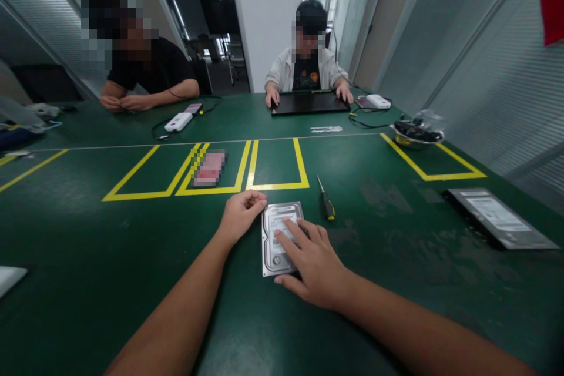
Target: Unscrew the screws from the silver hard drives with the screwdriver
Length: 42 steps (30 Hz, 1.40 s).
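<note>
A silver hard drive (pixel 268 247) with a white label lies flat on the green table in front of me. My right hand (pixel 315 258) rests over its right side, fingers spread and lying on the label, thumb by the lower edge. At the drive's upper left corner is my left hand (pixel 241 214), thumb and fingers closed together in a pinch. Whether those fingertips grip the corner or some small thing is hidden. A screwdriver (pixel 326 202) with a black and yellow handle lies just right of the drive, its shaft pointing away from me.
To the right sits another drive-like metal unit (pixel 497 217) with a label. A metal bowl (pixel 416 140) of dark parts stands beyond it. Yellow tape rectangles (pixel 277 187) mark the table; a blurred pink item lies in one. Across, two people sit, one holding a black panel (pixel 311 103).
</note>
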Each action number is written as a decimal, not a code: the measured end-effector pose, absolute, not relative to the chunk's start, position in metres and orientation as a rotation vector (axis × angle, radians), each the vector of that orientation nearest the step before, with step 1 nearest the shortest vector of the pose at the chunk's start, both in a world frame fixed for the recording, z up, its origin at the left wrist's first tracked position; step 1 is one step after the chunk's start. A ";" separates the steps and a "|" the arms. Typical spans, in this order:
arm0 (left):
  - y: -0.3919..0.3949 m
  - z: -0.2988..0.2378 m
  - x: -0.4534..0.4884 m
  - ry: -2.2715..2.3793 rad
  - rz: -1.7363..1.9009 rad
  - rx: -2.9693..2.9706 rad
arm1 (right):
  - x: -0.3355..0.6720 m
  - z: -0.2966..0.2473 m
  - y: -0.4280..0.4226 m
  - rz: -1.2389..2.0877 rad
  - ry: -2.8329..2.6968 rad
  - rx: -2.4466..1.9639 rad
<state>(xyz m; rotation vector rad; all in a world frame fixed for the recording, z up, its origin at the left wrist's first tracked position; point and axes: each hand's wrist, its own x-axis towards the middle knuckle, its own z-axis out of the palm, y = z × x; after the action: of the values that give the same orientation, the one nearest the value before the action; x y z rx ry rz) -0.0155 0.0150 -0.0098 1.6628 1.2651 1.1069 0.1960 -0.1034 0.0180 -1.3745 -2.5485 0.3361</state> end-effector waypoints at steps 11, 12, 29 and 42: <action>0.009 -0.008 -0.023 1.325 1.016 1.796 | 0.193 0.024 -0.110 0.386 -2.518 -1.395; 0.008 -0.007 -0.023 1.327 1.002 1.802 | 0.193 0.025 -0.110 0.390 -2.518 -1.398; 0.013 -0.001 -0.030 1.112 0.815 1.689 | 0.189 0.023 -0.119 0.341 -2.509 -1.416; 0.012 0.002 -0.026 1.125 0.793 1.744 | 0.190 0.021 -0.118 0.324 -2.516 -1.401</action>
<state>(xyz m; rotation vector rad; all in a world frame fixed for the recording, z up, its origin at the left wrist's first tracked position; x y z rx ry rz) -0.0256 0.0120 0.0017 1.7441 1.1249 0.7932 0.1895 -0.1183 0.0206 -1.4007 -2.5160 0.3239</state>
